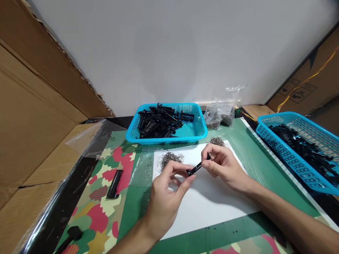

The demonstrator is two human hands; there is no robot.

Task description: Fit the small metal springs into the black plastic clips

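Between my two hands, above a white sheet of paper, is a slim black plastic part, tilted up to the right. My left hand pinches its lower left end between thumb and fingers. At the upper right end, the thumb and fingertips of my right hand close on it and partly hide it. Just behind my left hand lies a pile of small metal springs. A second small pile of springs sits behind my right hand.
A blue basket of black plastic parts stands at the back. Another blue basket with black pieces is on the right. Plastic bags of small metal pieces rest behind. A black part and a black tool lie left.
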